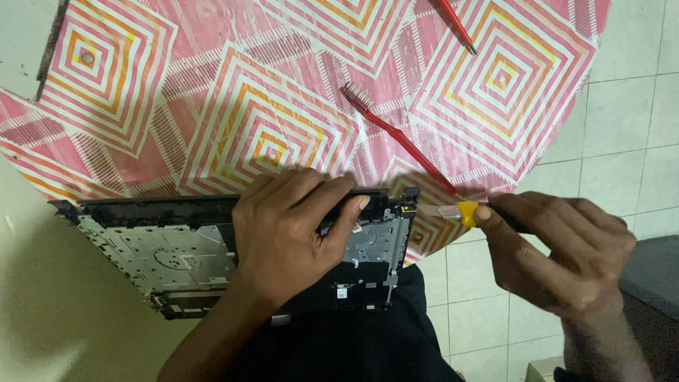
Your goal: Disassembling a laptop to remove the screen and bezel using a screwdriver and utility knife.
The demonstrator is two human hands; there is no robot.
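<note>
- An opened laptop base point(177, 255), black-framed with bare grey metal plating and a small circuit area showing, lies across the near edge of a round table point(212, 106) and overhangs the person's lap.
- The left hand point(286, 230) presses down on the middle of the base, fingers wrapped over its far edge and thumb pointing toward 3 o'clock, gripping it.
- At 3 o'clock from the base, the right hand point(559, 251) is closed around a screwdriver point(460, 212) with a black-and-yellow handle; its flat metal tip touches the base's right corner.
- At 1 o'clock from the base, a red toothbrush point(396, 134) lies slantwise on the table, bristles toward 11 o'clock.
- Farther off at 1 o'clock, a slim red tool point(456, 27) lies near the table's far edge.
- The table wears a pink cloth printed with nested orange, yellow and white diamonds.
- Pale square floor tiles point(622, 120) show at 3 o'clock; a dark grey surface point(654, 283) sits beyond the right hand.
</note>
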